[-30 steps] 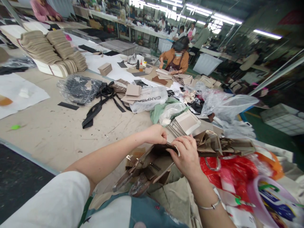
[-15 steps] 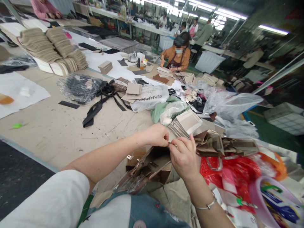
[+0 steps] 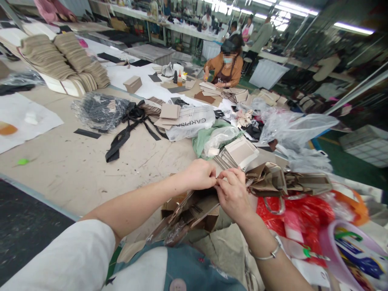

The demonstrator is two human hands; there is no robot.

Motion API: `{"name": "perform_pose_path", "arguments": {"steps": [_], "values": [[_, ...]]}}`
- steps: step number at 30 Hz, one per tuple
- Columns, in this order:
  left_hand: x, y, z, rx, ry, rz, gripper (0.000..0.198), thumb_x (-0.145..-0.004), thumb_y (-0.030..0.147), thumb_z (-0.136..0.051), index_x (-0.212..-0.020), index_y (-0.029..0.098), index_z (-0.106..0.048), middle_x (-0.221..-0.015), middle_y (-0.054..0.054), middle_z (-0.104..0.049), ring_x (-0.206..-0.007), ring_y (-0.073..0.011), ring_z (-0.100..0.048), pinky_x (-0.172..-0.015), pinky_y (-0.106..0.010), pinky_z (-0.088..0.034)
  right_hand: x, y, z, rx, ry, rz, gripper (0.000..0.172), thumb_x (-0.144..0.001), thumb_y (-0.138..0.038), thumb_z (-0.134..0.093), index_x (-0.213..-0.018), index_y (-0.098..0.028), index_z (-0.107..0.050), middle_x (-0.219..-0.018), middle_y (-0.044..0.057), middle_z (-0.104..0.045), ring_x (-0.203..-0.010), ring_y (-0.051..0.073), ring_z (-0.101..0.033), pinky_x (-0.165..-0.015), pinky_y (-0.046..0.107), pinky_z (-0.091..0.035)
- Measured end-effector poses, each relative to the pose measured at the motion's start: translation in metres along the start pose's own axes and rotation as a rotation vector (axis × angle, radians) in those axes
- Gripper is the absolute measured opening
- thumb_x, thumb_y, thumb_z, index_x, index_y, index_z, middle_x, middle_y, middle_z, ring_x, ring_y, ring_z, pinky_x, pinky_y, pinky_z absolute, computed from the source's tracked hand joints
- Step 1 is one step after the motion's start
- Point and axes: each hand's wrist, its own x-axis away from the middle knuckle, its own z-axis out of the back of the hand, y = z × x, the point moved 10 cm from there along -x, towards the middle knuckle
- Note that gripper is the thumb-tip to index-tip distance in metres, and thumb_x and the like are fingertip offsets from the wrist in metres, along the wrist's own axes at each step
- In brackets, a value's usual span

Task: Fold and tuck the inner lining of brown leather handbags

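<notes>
Left hand (image 3: 198,174) and right hand (image 3: 233,194) pinch stiff tan bag (image 3: 194,210).

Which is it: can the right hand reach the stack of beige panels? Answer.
Probably yes: the stack of beige panels lies uncovered just past the right hand, though it is pinching the brown bag.

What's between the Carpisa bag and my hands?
Head view: a green sheet, a clear plastic bag and a stack of beige panels lie between the Carpisa bag and your left hand and right hand, both pinching the tan bag.
</notes>
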Motion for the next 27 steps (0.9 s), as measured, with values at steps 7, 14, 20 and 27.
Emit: {"name": "perform_pose_path", "arguments": {"steps": [7,14,20,27], "values": [[-0.002,0.001,0.005,0.083,-0.069,-0.016,0.019,-0.072,0.020,-0.052,-0.069,0.015,-0.071,-0.062,-0.003,-0.067,-0.056,-0.0127,-0.055,-0.053,-0.021,-0.036,0.006,0.009,0.003,-0.032,0.032,-0.058,0.012,-0.082,-0.015,-0.054,-0.077,-0.021,-0.064,-0.085,0.004,-0.056,-0.095,0.022,-0.046,-0.095,0.047,-0.033],[0.013,-0.007,0.002,0.573,-0.016,-0.050,0.023,-0.078,0.027,-0.058,-0.094,0.012,-0.064,-0.089,-0.006,-0.069,-0.075,-0.0127,-0.062,-0.069,-0.021,-0.047,0.009,0.021,0.007,-0.039,0.096,-0.163,0.010,-0.082,-0.017,-0.056,-0.077,-0.019,-0.064,-0.086,0.006,-0.056,-0.093,0.022,-0.047,-0.087,0.040,-0.039],[0.020,-0.010,-0.006,0.487,0.045,-0.018,0.030,-0.071,0.017,-0.064,-0.100,0.015,-0.060,-0.092,-0.004,-0.067,-0.086,-0.0154,-0.062,-0.081,-0.027,-0.047,0.013,0.030,0.000,-0.109,0.062,-0.233,0.011,-0.084,-0.018,-0.051,-0.082,-0.020,-0.062,-0.091,0.007,-0.055,-0.087,0.019,-0.053,-0.077,0.032,-0.046],[0.020,-0.003,-0.005,0.319,0.128,-0.052,0.010,-0.079,0.014,-0.054,-0.081,0.017,-0.062,-0.081,-0.001,-0.066,-0.081,-0.0137,-0.060,-0.078,-0.025,-0.046,0.012,0.032,0.000,-0.106,0.036,-0.229,0.010,-0.084,-0.019,-0.050,-0.079,-0.020,-0.059,-0.088,0.005,-0.057,-0.078,0.017,-0.057,-0.073,0.029,-0.047]]}}
